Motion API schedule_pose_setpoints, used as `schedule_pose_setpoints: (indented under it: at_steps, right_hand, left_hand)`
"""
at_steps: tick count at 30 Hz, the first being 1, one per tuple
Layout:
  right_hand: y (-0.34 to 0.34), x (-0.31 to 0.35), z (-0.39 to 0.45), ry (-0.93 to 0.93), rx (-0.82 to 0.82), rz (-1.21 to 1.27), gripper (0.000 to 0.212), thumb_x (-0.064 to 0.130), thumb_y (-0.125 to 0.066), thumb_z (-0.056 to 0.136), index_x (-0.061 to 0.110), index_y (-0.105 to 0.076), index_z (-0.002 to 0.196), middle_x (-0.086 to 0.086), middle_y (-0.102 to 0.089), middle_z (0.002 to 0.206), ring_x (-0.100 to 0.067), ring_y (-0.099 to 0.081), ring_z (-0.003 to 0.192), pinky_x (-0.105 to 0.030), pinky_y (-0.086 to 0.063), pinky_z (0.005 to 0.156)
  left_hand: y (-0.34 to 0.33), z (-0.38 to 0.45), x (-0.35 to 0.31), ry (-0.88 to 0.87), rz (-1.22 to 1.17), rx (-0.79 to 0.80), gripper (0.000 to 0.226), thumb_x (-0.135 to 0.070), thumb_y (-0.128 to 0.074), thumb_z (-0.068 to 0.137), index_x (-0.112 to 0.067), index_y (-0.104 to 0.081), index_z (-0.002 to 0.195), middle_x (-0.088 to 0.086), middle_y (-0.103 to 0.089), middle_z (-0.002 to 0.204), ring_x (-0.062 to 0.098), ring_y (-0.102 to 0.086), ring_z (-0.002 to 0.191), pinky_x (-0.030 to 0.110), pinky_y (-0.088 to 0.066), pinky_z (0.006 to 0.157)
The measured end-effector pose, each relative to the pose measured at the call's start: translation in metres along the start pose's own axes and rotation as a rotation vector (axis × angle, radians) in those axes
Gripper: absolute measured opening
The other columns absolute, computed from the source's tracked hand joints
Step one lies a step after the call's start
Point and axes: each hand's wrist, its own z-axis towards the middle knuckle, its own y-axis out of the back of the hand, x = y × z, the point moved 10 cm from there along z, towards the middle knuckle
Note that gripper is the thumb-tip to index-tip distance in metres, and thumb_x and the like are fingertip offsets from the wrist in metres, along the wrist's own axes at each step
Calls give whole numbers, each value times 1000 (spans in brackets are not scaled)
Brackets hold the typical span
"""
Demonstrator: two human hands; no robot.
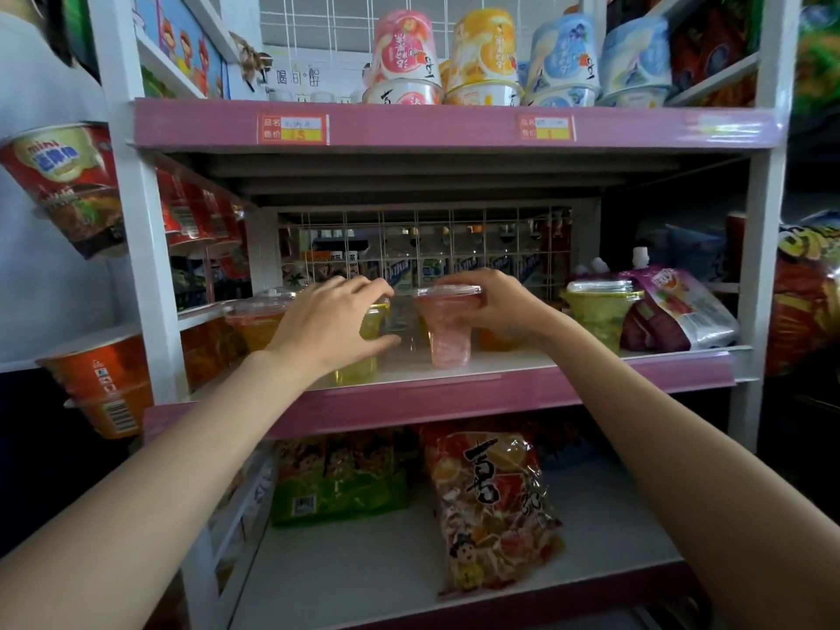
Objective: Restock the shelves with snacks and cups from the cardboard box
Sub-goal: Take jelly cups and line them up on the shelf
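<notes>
A pink jelly cup (447,331) with a clear lid stands on the middle shelf (454,393). My right hand (495,306) grips it round the lid and upper side. My left hand (329,322) curls round a yellow jelly cup (363,352) just left of it, hiding most of that cup. An orange cup (257,320) stands further left. Another yellow cup (600,311) sits at the right. The cardboard box is out of view.
Purple drink pouches (672,311) lie at the shelf's right end. Pudding cups (482,61) are stacked on the top shelf, candy bags (491,507) lie on the bottom shelf. Noodle cups (68,184) fill the rack at left. A wire grid (422,238) backs the middle shelf.
</notes>
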Motion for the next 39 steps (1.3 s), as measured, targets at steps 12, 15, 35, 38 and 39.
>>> schedule_pose_setpoints:
  at_steps: [12,15,35,38,39]
  right_hand:
    - [4,-15,-14,-94,378,157,69,5,-69,79,21,-38,139,3,-52,132,-14,-54,115,-30,-46,99]
    - [25,-30,-7,-81,379,178,69,4,-65,83,30,-35,140,8,-47,135,-12,-53,116,-29,-50,92]
    - [-62,-80,91,-173,473,-191,54,31,-70,80,23,-49,129,-3,-42,139,-27,-43,123,-35,-42,95]
    - [-59,-91,101,-207,361,-160,50,28,-71,78,20,-50,122,-7,-47,131,-25,-49,113,-36,-48,92]
    - [-54,-97,105,-227,301,-154,47,27,-72,77,18,-52,119,-7,-50,127,-24,-50,109,-35,-48,89]
  left_hand:
    - [6,45,-65,-186,-71,90,55,-53,-58,82,-29,-45,129,-5,-64,115,18,-60,101,30,-39,94]
    - [-10,56,-65,-113,-89,252,67,-57,-64,74,-25,-37,127,-1,-63,105,17,-58,81,27,-45,72]
    - [-43,88,-22,133,-12,510,61,-27,-65,83,-8,-31,129,7,-53,96,21,-51,78,26,-34,59]
    - [-45,91,-15,143,-77,486,47,-30,-66,82,-11,-37,115,2,-48,84,13,-41,65,26,-33,54]
    - [-44,92,-13,146,-101,478,45,-31,-66,82,-12,-37,111,5,-51,93,14,-42,68,27,-36,57]
